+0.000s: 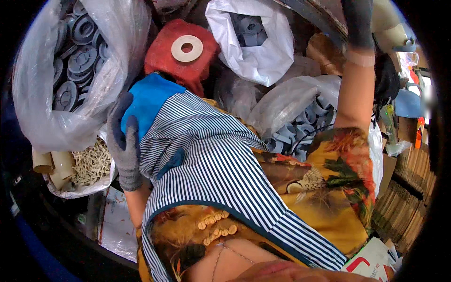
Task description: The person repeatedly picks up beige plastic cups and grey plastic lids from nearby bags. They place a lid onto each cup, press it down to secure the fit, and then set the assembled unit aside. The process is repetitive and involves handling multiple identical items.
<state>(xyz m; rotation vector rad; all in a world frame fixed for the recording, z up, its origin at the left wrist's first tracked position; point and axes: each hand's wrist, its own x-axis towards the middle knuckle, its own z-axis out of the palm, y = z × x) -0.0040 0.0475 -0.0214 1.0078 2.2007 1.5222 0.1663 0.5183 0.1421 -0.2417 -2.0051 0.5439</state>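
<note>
My left hand [124, 138], in a grey knit glove, lies against the blue cloth [152, 96] at the lower end of my striped apron [202, 150]. Its fingers are stretched and apart, with nothing held. Just left of it stands a clear plastic bag [124, 51] full of round grey plastic caps [82, 61]. My right arm reaches up at the right, and my right hand [358, 23], in a dark grey glove, is cut off by the upper edge. Its fingers are hidden. Beside it runs a dark slanted edge [319, 16].
A red cloth-covered piece [159, 44] bears a cream ring [199, 55]. A white sack [277, 51] and a clear bag [272, 108] hold grey plastic parts. Small cream pieces [91, 164] fill a sack at left. Stacked cardboard [399, 207] stands at right.
</note>
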